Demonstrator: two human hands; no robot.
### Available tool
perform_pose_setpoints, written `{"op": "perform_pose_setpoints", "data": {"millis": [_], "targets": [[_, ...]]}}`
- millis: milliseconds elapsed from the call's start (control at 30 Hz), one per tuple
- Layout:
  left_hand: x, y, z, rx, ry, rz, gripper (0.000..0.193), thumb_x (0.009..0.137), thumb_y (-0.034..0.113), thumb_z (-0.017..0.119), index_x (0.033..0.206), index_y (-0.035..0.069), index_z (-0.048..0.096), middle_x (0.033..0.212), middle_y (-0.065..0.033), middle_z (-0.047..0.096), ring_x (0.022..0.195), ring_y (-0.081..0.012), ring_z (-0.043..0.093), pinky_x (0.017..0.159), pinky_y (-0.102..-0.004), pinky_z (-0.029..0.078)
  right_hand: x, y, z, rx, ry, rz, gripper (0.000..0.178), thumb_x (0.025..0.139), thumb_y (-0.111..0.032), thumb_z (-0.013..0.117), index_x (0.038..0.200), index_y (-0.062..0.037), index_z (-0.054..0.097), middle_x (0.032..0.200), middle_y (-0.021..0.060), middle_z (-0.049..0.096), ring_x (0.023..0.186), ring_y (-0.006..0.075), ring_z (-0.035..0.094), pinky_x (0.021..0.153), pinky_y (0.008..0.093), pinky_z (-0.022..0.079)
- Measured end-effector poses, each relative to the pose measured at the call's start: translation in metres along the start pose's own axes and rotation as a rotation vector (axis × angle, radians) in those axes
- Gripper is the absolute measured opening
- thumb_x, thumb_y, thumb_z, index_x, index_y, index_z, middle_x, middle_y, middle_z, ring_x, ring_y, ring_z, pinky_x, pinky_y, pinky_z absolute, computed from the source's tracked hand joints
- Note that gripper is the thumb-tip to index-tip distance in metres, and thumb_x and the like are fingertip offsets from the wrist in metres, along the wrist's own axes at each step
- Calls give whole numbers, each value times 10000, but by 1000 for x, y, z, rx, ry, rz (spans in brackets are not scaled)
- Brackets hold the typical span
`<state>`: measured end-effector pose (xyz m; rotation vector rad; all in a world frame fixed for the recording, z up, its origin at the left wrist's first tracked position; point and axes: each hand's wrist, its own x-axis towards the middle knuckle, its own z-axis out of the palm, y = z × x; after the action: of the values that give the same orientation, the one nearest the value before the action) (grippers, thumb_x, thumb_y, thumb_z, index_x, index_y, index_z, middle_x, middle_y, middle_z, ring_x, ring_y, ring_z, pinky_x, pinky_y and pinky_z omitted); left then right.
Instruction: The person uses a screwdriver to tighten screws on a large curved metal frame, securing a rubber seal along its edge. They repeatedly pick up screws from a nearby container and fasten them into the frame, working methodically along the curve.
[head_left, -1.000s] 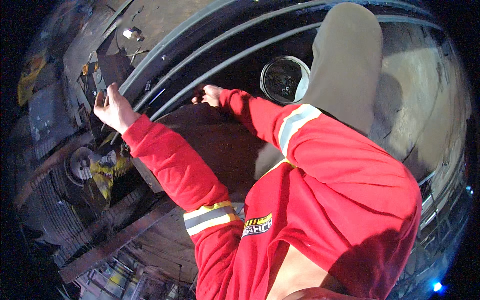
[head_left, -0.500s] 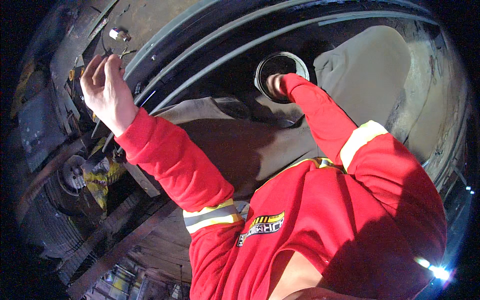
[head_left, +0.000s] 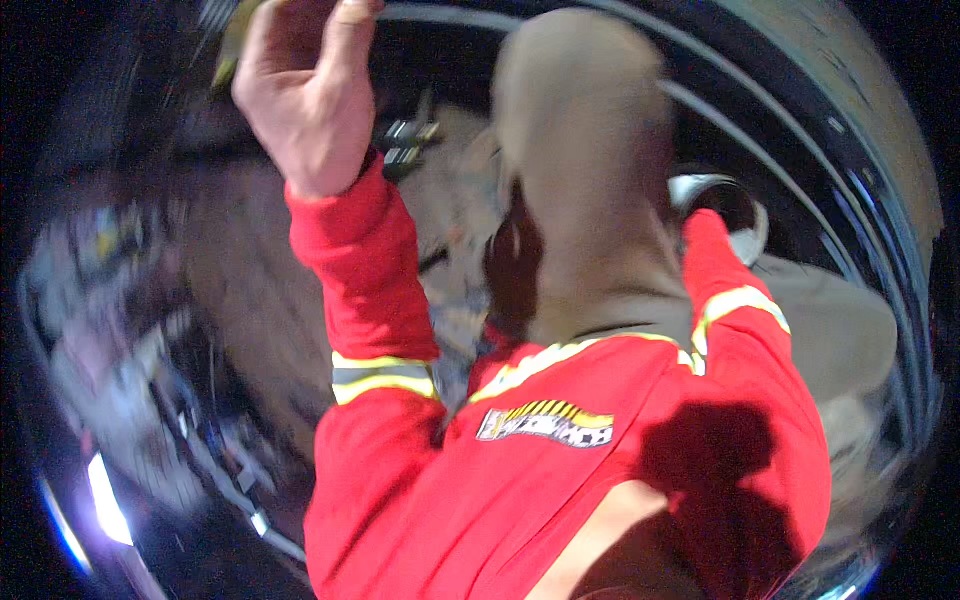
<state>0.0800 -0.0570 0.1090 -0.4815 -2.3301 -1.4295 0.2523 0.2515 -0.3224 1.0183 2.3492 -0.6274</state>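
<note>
My left hand (head_left: 315,100) is raised at the upper left, its fingers bent and apart from the thumb. The top edge cuts off some fingertips, and I see nothing held in it. On the right, my right sleeve (head_left: 707,240) reaches into the mouth of a round, pale-rimmed container (head_left: 752,236) with a dark inside. The sleeve and the rim hide my right hand, so its fingers do not show. The container is beside my bent knee (head_left: 585,90), in grey-brown trousers.
Long curved grey edges (head_left: 770,118) sweep round a dark surface at the right. Small shiny metal pieces (head_left: 408,140) lie on the brown ground beyond my left wrist. Blurred clutter (head_left: 120,330) fills the left, with a bright light (head_left: 108,500) below it.
The view has swung left, so the container and curved edges now appear further right. My right arm is still at the container. The picture is blurrier, and a knee now rises in the middle.
</note>
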Motion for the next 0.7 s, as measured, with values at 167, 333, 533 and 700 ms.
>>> {"op": "perform_pose_setpoints", "data": {"millis": [167, 333, 533, 700], "targets": [[-106, -48, -151, 573, -28, -255, 85, 828, 64, 625, 883, -1, 626, 779, -40, 635, 704, -95, 578, 656, -238, 471, 13, 2, -6, 23, 29, -24, 314, 844, -204, 481, 1043, -22, 643, 1137, 180, 605, 1071, 333, 575, 898, 433, 468], [-225, -60, -148, 589, -18, -590, 93, 791, 58, 620, 872, 14, 631, 782, -75, 647, 712, -124, 605, 663, -270, 486, 26, 20, -22, 119, 53, -8, 322, 852, -215, 481, 1061, -22, 632, 1138, 173, 605, 1068, 325, 576, 902, 430, 464], [-258, -91, 9, 171, -504, -528, 212, 766, 201, 615, 857, 10, 615, 806, -188, 623, 749, -349, 617, 673, -394, 485, 29, 29, -32, 348, 44, -18, 333, 861, -229, 482, 1084, -22, 619, 1140, 163, 606, 1065, 316, 577, 906, 426, 460], [-259, -205, 81, 519, -373, -897, 271, 722, 263, 637, 898, 57, 645, 934, -207, 651, 896, -355, 627, 796, -416, 494, 15, 49, -48, 716, 2, 2, 343, 869, -241, 483, 1102, -21, 607, 1142, 155, 607, 1062, 308, 577, 910, 423, 456]]}}
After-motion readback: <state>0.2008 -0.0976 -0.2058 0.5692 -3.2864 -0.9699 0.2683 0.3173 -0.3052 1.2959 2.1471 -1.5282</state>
